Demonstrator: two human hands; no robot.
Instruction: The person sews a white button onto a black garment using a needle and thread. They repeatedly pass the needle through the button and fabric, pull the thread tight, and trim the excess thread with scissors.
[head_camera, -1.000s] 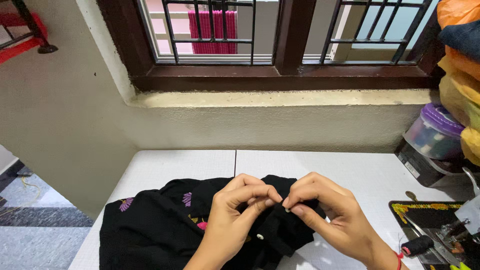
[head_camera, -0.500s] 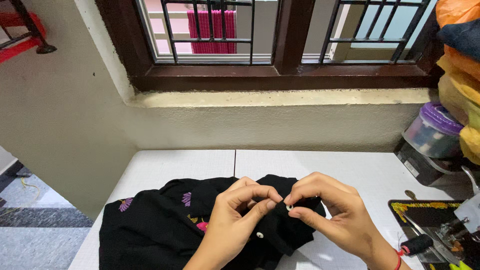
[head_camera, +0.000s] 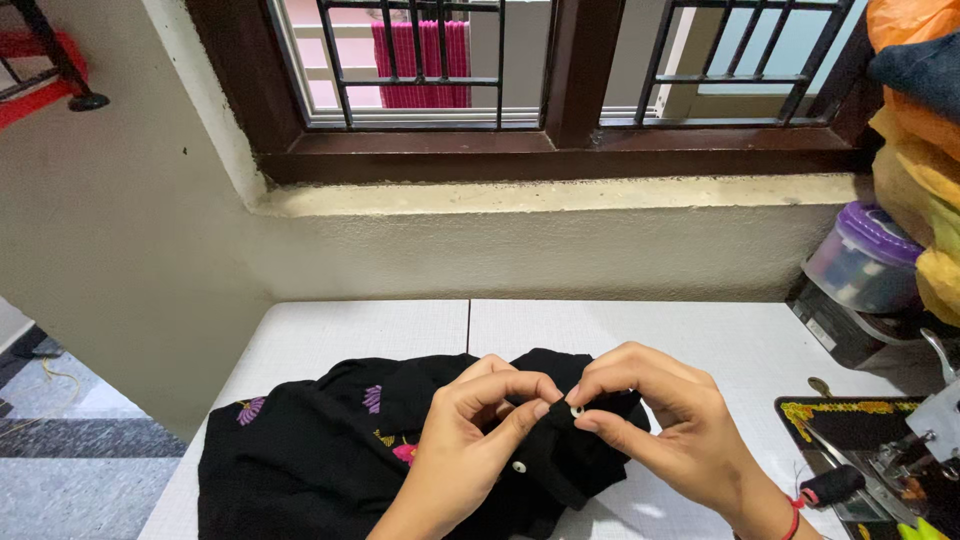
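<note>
Your left hand (head_camera: 470, 440) and right hand (head_camera: 665, 420) both pinch closed on the black garment (head_camera: 330, 460) at a small white button (head_camera: 576, 410), on the white table (head_camera: 380, 330) under the barred window (head_camera: 560, 70) and beige wall (head_camera: 130, 250).

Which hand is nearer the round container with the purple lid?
Right. The right hand pinches the black garment on the side toward the purple-lidded container; the left hand sits farther from it.
</note>
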